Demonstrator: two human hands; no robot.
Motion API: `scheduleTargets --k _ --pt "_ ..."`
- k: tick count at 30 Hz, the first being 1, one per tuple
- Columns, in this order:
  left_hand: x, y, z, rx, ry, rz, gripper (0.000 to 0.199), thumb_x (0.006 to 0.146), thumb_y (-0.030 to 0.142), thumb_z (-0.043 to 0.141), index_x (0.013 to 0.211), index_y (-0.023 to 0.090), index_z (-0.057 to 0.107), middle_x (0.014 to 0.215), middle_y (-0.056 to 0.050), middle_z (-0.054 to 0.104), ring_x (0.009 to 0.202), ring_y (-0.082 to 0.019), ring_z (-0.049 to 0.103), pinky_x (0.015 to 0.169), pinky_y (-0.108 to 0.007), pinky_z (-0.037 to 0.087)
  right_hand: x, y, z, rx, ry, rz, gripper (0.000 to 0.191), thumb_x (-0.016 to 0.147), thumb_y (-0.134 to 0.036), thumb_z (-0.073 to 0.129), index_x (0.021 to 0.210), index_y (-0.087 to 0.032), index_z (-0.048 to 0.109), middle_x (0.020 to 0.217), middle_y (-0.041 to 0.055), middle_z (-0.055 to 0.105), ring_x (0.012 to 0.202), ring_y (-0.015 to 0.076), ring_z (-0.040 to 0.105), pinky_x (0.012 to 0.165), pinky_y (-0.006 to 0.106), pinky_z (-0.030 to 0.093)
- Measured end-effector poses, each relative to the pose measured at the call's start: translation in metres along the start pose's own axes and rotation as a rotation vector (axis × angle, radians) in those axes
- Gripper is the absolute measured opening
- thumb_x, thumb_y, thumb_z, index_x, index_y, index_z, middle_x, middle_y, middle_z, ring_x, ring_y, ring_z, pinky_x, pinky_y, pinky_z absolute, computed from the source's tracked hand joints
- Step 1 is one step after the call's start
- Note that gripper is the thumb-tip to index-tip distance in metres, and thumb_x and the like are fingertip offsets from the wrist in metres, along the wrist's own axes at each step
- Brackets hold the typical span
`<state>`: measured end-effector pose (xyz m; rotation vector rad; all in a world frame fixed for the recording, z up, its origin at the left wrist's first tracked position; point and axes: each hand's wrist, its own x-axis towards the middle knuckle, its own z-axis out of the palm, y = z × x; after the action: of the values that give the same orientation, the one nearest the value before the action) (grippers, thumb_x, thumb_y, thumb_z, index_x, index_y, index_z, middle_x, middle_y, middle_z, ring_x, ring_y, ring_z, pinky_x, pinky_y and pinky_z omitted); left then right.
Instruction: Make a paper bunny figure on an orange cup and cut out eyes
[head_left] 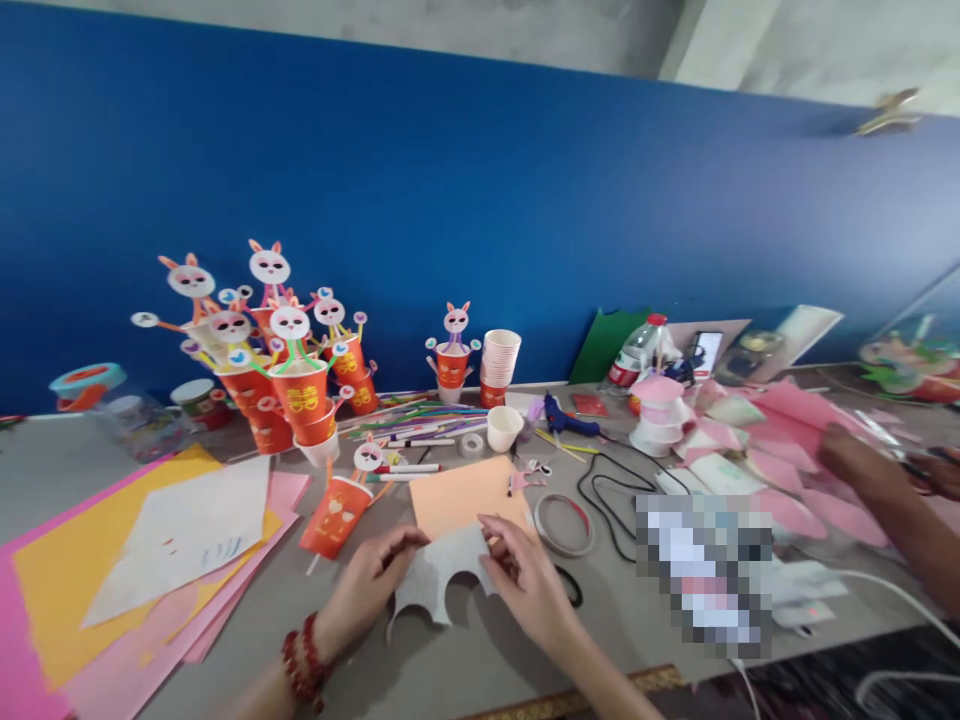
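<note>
A sheet of white paper [427, 598] with round bites cut from its near edge is stretched between my two hands, low over the table. My left hand [375, 572], with red bead bracelets at the wrist, pinches its left side. At its right side, my right hand [525, 580] grips the paper between thumb and fingers. Just behind the paper lies an orange sheet [457, 490]. Left of my left hand, a red paper cup figure [337, 515] with a white rabbit head leans over. A roll of tape [564, 525] lies right of my right hand.
Several rabbit cup figures [300, 395] stand at the back left, near stacked paper cups [501, 360]. Coloured sheets [52, 590] spread at left. A blue glue gun [566, 415] trails a black cord. At right, a co-worker's hand [941, 470] holds scissors [892, 435] near pink paper pieces.
</note>
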<state>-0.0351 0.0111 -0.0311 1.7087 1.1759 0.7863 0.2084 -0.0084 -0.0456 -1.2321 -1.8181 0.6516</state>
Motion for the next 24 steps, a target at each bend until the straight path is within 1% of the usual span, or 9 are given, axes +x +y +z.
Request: scheduleTargets --k 3,5,7,9,12,15,18,21,24 --pt "0.0 -0.004 -0.004 0.06 0.05 0.008 0.028 0.094 0.034 0.045 0.101 0.02 0.067 0.095 -0.005 0.073 0.087 -0.022 0.067 0.077 -0.03 0.053 0.003 -0.002 -0.005 -0.041 -0.005 -0.039 0.035 0.089 -0.013 0.05 0.121 -0.023 0.056 0.1 0.0062 0.069 0.078 0.0176 0.067 0.075 0.03 0.057" --pt "-0.001 -0.006 -0.008 0.105 0.1 0.014 0.027 0.094 0.034 0.046 0.103 0.02 0.067 0.097 -0.006 0.073 0.089 -0.023 0.067 0.079 -0.032 0.053 0.002 -0.003 -0.012 -0.125 0.001 -0.084 0.027 0.091 -0.014 0.048 0.114 -0.023 0.06 0.1 0.0076 0.069 0.085 0.0203 0.068 0.078 0.032 0.057" --pt "-0.001 -0.005 -0.01 0.147 0.144 0.023 0.026 0.094 0.035 0.047 0.102 0.02 0.067 0.099 -0.007 0.073 0.092 -0.024 0.067 0.082 -0.034 0.053 -0.001 -0.002 -0.021 -0.235 0.008 -0.134 0.023 0.094 -0.016 0.047 0.11 -0.023 0.062 0.102 0.0093 0.069 0.095 0.0243 0.067 0.083 0.037 0.055" --pt "0.0 -0.001 -0.011 0.177 0.153 0.034 0.026 0.094 0.034 0.047 0.101 0.02 0.067 0.1 -0.008 0.073 0.094 -0.024 0.068 0.083 -0.034 0.054 -0.005 0.001 -0.03 -0.323 -0.003 -0.168 0.022 0.094 -0.017 0.048 0.111 -0.023 0.062 0.104 0.01 0.069 0.099 0.0266 0.066 0.084 0.04 0.054" --pt "0.007 0.009 -0.01 0.209 0.111 0.054 0.025 0.095 0.029 0.045 0.103 0.02 0.067 0.098 -0.007 0.074 0.091 -0.022 0.069 0.079 -0.031 0.054 -0.008 0.009 -0.039 -0.41 -0.026 -0.172 0.022 0.094 -0.016 0.049 0.111 -0.022 0.061 0.106 0.011 0.069 0.099 0.0277 0.065 0.084 0.042 0.054" --pt "0.019 0.012 -0.005 0.287 0.114 0.111 0.024 0.094 0.024 0.044 0.1 0.02 0.068 0.096 -0.006 0.075 0.089 -0.022 0.069 0.079 -0.031 0.054 -0.009 0.015 -0.039 -0.48 -0.063 -0.15 0.022 0.093 -0.016 0.049 0.11 -0.021 0.061 0.108 0.0108 0.069 0.098 0.0276 0.065 0.085 0.043 0.054" --pt "0.029 0.003 0.002 0.384 0.154 0.172 0.025 0.093 0.019 0.044 0.1 0.02 0.067 0.099 -0.007 0.075 0.091 -0.023 0.069 0.083 -0.033 0.053 -0.011 0.02 -0.034 -0.55 -0.072 -0.151 0.023 0.092 -0.017 0.049 0.11 -0.021 0.062 0.107 0.01 0.07 0.094 0.0269 0.066 0.082 0.041 0.054" --pt "0.032 -0.009 0.008 0.438 0.174 0.174 0.027 0.092 0.016 0.042 0.103 0.021 0.066 0.098 -0.007 0.075 0.089 -0.023 0.07 0.082 -0.035 0.054 -0.014 0.027 -0.03 -0.603 -0.017 -0.201 0.025 0.092 -0.016 0.046 0.112 -0.021 0.061 0.108 0.0097 0.07 0.095 0.0263 0.067 0.082 0.04 0.054" --pt "0.031 -0.015 0.012 0.493 0.186 0.197 0.029 0.091 0.013 0.041 0.106 0.021 0.065 0.102 -0.008 0.074 0.093 -0.024 0.07 0.084 -0.037 0.055 -0.016 0.035 -0.027 -0.636 0.053 -0.272 0.027 0.093 -0.015 0.044 0.112 -0.02 0.061 0.107 0.009 0.071 0.094 0.0256 0.068 0.082 0.039 0.054"
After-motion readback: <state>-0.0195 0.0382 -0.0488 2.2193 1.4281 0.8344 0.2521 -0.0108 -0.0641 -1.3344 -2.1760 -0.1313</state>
